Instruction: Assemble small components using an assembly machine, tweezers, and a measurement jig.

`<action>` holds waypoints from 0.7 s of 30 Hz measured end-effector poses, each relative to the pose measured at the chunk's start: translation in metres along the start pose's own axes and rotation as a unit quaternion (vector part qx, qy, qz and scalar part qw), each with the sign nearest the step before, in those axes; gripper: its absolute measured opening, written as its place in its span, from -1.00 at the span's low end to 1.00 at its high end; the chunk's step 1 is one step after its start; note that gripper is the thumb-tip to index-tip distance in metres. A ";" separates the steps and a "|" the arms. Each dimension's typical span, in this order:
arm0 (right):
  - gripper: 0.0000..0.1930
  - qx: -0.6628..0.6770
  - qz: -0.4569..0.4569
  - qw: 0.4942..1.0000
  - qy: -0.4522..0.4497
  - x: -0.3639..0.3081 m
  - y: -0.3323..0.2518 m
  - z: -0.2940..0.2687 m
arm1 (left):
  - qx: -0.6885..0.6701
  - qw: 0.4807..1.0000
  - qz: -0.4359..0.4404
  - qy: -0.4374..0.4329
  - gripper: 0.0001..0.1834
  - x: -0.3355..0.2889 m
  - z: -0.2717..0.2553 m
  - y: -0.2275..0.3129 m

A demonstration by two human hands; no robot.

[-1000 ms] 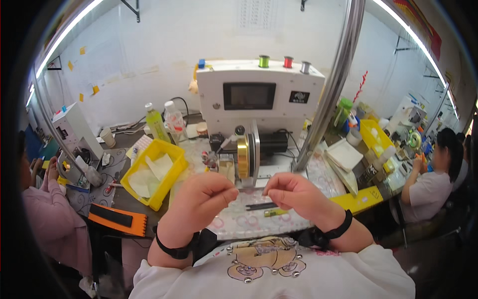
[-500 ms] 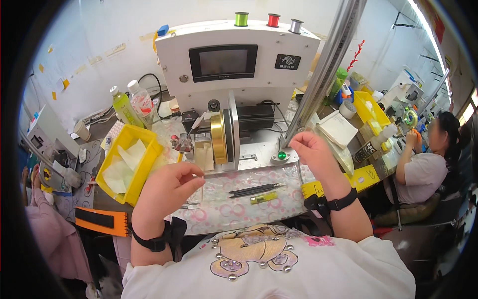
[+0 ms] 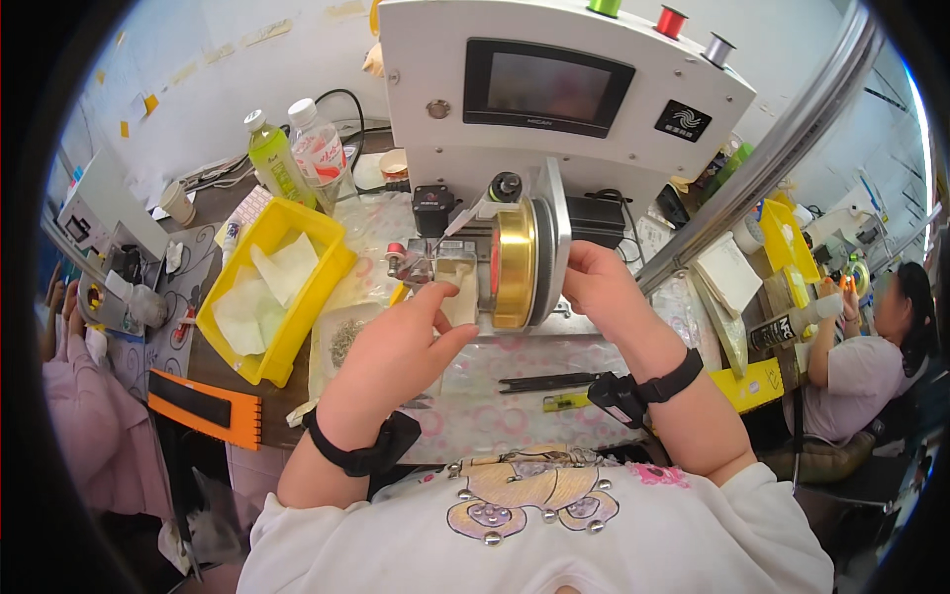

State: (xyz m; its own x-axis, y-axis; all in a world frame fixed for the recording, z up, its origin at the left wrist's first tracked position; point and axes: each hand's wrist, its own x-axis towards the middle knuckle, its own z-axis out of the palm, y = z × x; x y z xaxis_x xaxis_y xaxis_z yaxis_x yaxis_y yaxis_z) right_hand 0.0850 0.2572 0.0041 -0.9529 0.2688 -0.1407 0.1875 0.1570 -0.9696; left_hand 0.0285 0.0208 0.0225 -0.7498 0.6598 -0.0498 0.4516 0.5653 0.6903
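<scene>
A gold-coloured drum [image 3: 512,267] is mounted against a dark disc and an upright metal plate [image 3: 556,233] on the white machine. My left hand [image 3: 411,342] is just left of the drum, thumb and index finger apart, fingertips by a small beige block [image 3: 457,289]. Nothing shows between those fingers. On the other side of the plate, my right hand [image 3: 614,297] has its fingers bent close against the plate's edge. Its fingertips are partly hidden, so a grip cannot be made out. A small clamp-like fixture with a red knob [image 3: 395,249] stands behind my left hand.
A yellow bin [image 3: 282,361] with white sheets stands at left, near a tray of small metal bits [image 3: 344,342] and two bottles [image 3: 272,163]. Black tweezers [image 3: 544,382] lie in front of the drum. A slanted metal post [image 3: 752,158] rises at right. A co-worker [image 3: 866,346] sits beyond.
Both hands have moved forward to the machine: the left from a near-pinch to spread fingers beside the drum, the right down to the plate. The head view has shifted, bringing the drum nearer.
</scene>
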 end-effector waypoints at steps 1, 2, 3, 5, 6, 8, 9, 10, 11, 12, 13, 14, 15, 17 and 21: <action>-0.89 0.026 -0.016 1.000 -0.007 0.001 0.001 0.003 | -0.002 1.000 -0.003 0.001 -0.53 0.002 0.002 -0.001; -0.89 0.051 -0.032 0.998 -0.013 0.002 0.001 0.006 | -0.021 1.000 -0.007 -0.004 -0.51 0.005 0.003 -0.001; -0.88 0.055 -0.024 0.998 -0.014 0.001 -0.001 0.008 | -0.040 0.999 -0.013 -0.008 -0.49 0.006 0.004 -0.004; -0.88 0.060 -0.025 0.998 -0.016 0.000 -0.008 0.013 | -0.086 0.996 -0.010 0.010 -0.50 0.010 0.010 -0.012; -0.88 0.065 -0.026 0.998 -0.011 -0.002 -0.010 0.014 | -0.132 0.991 -0.001 0.024 -0.52 0.012 0.013 -0.014; -0.88 0.063 -0.023 0.998 -0.013 -0.002 -0.010 0.014 | -0.219 0.975 -0.014 0.022 -0.60 0.017 0.015 -0.011; -0.89 0.075 -0.024 0.997 -0.015 -0.002 -0.011 0.015 | -0.301 0.953 -0.026 0.023 -0.67 0.018 0.016 -0.009; -0.89 0.087 -0.024 0.996 -0.018 -0.002 -0.012 0.016 | -0.301 0.953 -0.027 0.023 -0.67 0.021 0.021 -0.010; -0.89 0.087 -0.024 0.996 -0.019 -0.003 -0.013 0.016 | -0.333 0.942 -0.012 0.038 -0.77 0.025 0.029 -0.013; -0.84 0.096 -0.016 0.995 -0.030 -0.004 -0.015 0.015 | -0.363 0.930 0.005 0.052 -0.83 0.028 0.033 -0.014; -0.79 0.106 -0.008 0.993 -0.040 -0.005 -0.016 0.013 | -0.361 0.931 0.006 0.052 -0.83 0.028 0.033 -0.012; -0.79 0.108 -0.009 0.993 -0.041 -0.004 -0.014 0.011 | -0.324 0.941 0.040 0.086 -0.82 0.027 0.033 -0.009; -0.80 0.080 0.002 0.996 -0.050 -0.003 -0.011 0.007 | -0.285 0.949 0.075 0.117 -0.80 0.026 0.033 -0.009; -0.81 0.055 0.012 0.997 -0.058 -0.004 -0.006 0.001 | -0.294 0.940 0.090 0.149 -0.79 0.024 0.031 -0.014; -0.86 -0.028 0.019 0.998 -0.058 -0.010 0.008 -0.017 | -0.338 0.920 0.044 0.194 -0.77 0.017 0.006 -0.028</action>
State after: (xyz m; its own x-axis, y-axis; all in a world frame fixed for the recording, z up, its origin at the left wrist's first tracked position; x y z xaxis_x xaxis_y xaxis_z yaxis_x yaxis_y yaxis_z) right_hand 0.1006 0.2718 0.0010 -0.9653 0.1651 -0.2023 0.2339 0.2028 -0.9509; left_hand 0.0056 0.0193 -0.0023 -0.9002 0.3875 0.1986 0.2132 -0.0054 0.9770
